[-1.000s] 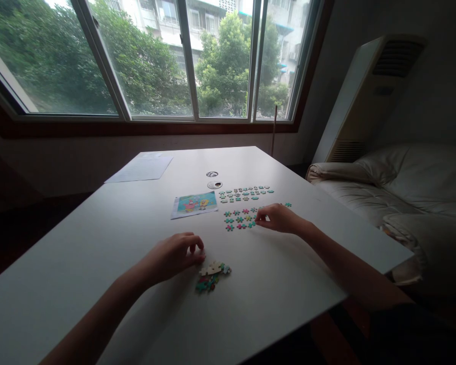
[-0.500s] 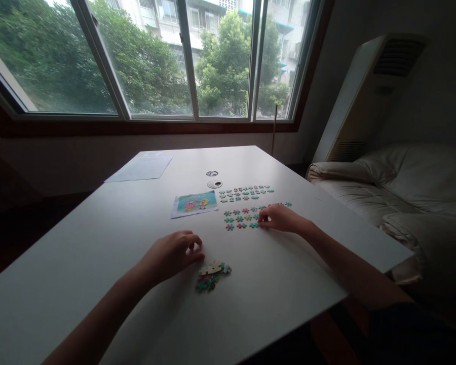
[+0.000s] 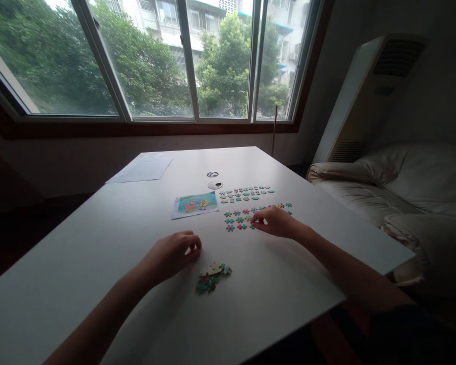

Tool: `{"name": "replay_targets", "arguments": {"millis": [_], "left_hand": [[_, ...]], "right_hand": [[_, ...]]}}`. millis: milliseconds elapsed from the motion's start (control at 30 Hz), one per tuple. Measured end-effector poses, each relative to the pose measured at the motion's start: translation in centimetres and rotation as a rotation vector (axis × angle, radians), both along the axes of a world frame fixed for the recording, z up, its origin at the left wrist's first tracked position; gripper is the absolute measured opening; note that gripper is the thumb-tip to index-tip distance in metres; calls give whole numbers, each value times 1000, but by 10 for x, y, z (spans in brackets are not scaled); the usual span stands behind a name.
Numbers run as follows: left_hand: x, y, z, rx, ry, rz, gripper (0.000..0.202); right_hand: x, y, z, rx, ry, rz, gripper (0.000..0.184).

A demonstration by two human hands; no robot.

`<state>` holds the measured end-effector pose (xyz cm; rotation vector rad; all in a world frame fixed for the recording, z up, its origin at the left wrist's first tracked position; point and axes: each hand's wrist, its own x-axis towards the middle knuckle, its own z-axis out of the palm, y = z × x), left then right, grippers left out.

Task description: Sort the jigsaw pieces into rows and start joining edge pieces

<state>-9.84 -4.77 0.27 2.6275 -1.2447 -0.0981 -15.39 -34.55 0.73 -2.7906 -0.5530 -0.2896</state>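
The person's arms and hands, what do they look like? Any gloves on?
No gloves or watches show: the left hand and right hand are bare, like both slim forearms. A dark cloth sleeve shows above the right one.

The right hand (image 3: 275,221) now sits farther left over the rows of jigsaw pieces than half a second ago, its fingertips covering part of the front row's right end (image 3: 252,227), which showed plainly then. A teal piece (image 3: 290,213) comes into sight behind that hand's knuckles. On the left hand (image 3: 175,254), the thumb draws back toward the curled index finger, narrowing the gap between them.
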Motion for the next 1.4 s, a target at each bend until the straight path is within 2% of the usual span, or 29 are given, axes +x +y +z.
{"name": "replay_targets", "arguments": {"millis": [100, 200, 267, 433, 567, 733, 900, 1233, 1400], "left_hand": [[-1, -2, 0, -97, -46, 7, 14], [-4, -7, 3, -284, 10, 0, 10], [-7, -12, 4, -426, 154, 30, 10], [-18, -28, 2, -801, 681, 154, 15], [-25, -36, 0, -949, 882, 195, 14], [-28, -40, 0, -974, 962, 266, 13], [-28, -40, 0, -951, 975, 267, 14], [-28, -39, -2, -818, 873, 235, 21], [-25, -35, 4, -774, 803, 241, 25]], "right_hand": [[-3, 10, -2, 39, -29, 57, 16], [-7, 23, -5, 98, -49, 100, 16], [-11, 32, -9, 153, -57, 123, 15], [-18, 55, -19, 309, -112, 146, 16], [-21, 65, -21, 422, -158, 80, 17], [-22, 68, -19, 472, -205, 71, 16], [-23, 68, -16, 458, -237, 71, 14], [-20, 63, -17, 335, -300, 78, 19], [-15, 50, -9, 357, -404, 51, 19]]}}
